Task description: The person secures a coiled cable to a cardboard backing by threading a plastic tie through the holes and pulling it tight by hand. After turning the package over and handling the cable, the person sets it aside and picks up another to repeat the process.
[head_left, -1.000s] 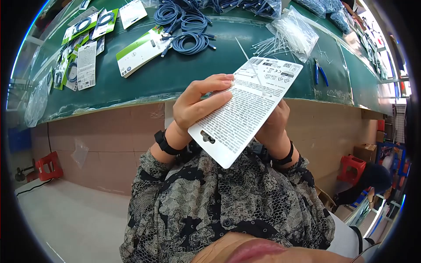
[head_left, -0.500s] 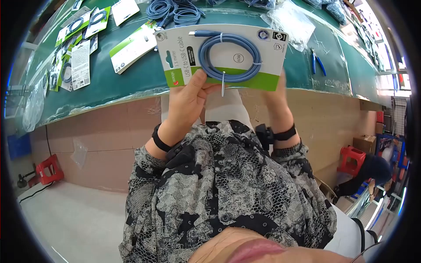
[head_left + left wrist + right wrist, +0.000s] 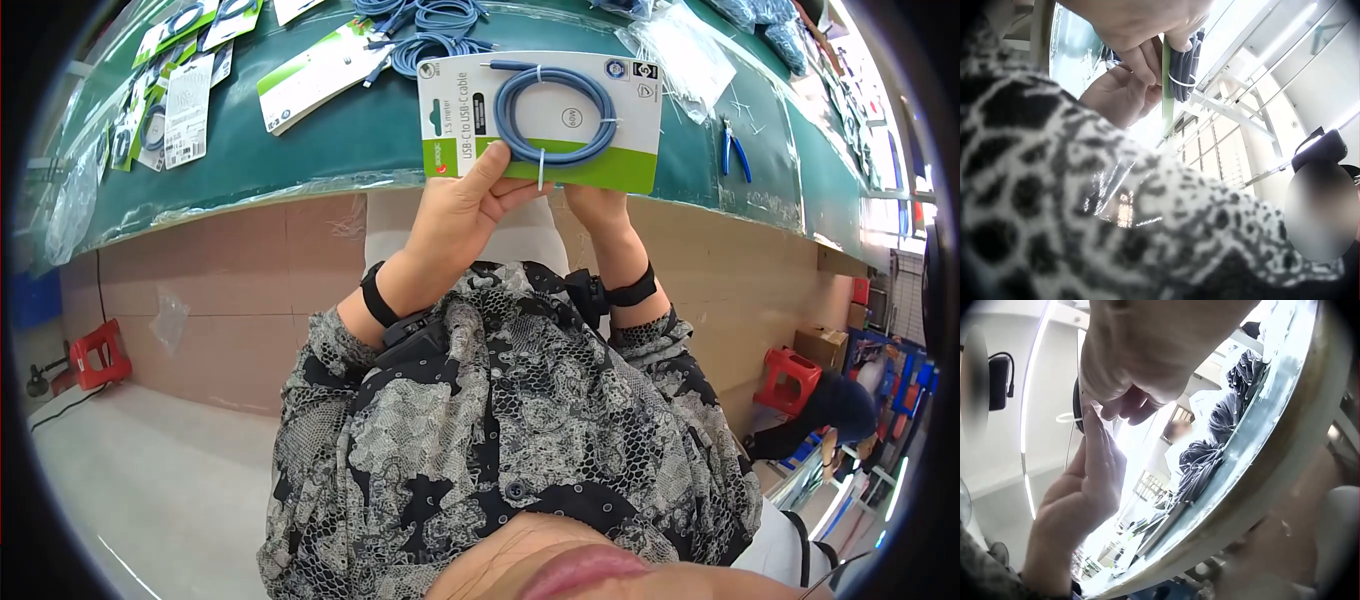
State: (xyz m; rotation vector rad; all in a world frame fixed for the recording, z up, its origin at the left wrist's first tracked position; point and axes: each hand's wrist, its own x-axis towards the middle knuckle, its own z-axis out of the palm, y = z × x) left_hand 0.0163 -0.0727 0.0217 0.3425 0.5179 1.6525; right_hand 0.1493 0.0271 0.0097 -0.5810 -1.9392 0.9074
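Observation:
A white and green packaging card [image 3: 450, 105] is held up over the table edge, front side facing me. A coiled blue USB cable [image 3: 505, 120] is fixed on it with white zip ties [image 3: 541, 172]. My left hand [image 3: 470, 195] grips the card's lower edge, thumb on the front and fingers behind. My right hand [image 3: 600, 210] is at the lower right edge, its fingers hidden behind the card. The left wrist view shows the card [image 3: 1167, 75] edge-on with the cable [image 3: 1183, 65] beside my fingers. In the right wrist view both hands [image 3: 1141, 356] meet at the card's back.
On the green table [image 3: 330, 150] lie loose blue cables [image 3: 430, 30], several finished cards [image 3: 185, 95], another card [image 3: 320, 75], a bag of zip ties [image 3: 690, 50] and blue pliers [image 3: 735, 150]. Red stools [image 3: 95, 355] stand on the floor.
The card was turned from its printed back to its front with the cable. It now sits a little further right, and my right hand has come down to its lower edge.

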